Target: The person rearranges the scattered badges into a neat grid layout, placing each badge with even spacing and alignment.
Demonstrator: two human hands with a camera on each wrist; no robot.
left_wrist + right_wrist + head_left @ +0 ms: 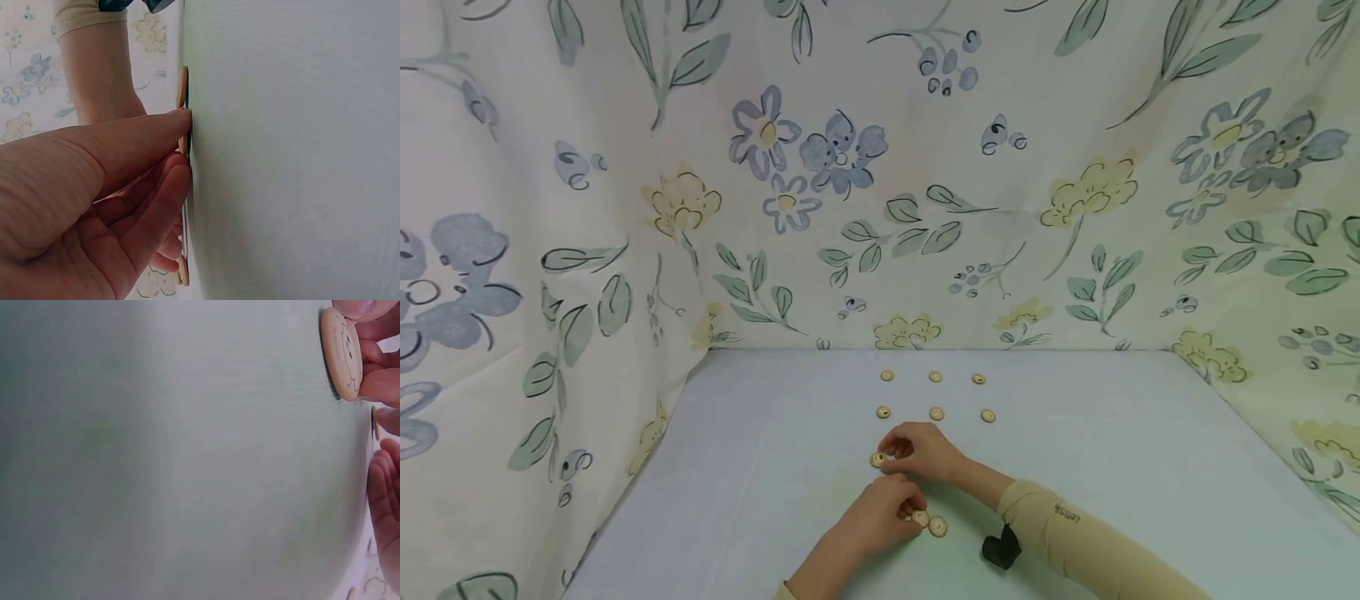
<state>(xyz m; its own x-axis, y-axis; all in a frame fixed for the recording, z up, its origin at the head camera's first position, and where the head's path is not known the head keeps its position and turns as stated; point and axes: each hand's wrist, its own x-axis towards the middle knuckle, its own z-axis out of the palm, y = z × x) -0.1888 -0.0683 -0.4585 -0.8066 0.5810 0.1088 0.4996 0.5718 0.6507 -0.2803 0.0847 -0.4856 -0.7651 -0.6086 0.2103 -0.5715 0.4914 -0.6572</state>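
My right hand pinches the edge of a small round wooden disc between thumb and fingers. This disc lies on the table, and line drawing and small print mark its face in the right wrist view. Nearer the front, my left hand pinches a second wooden disc at its edge, flat against the tabletop. A third disc lies right beside that one, to its right. In the left wrist view, the left thumb mostly covers the pinched disc.
Behind the hands, several like discs lie in two rows, among them a far one and a nearer one. A black object sits against the right sleeve. Flowered cloth encloses the white table at back and sides.
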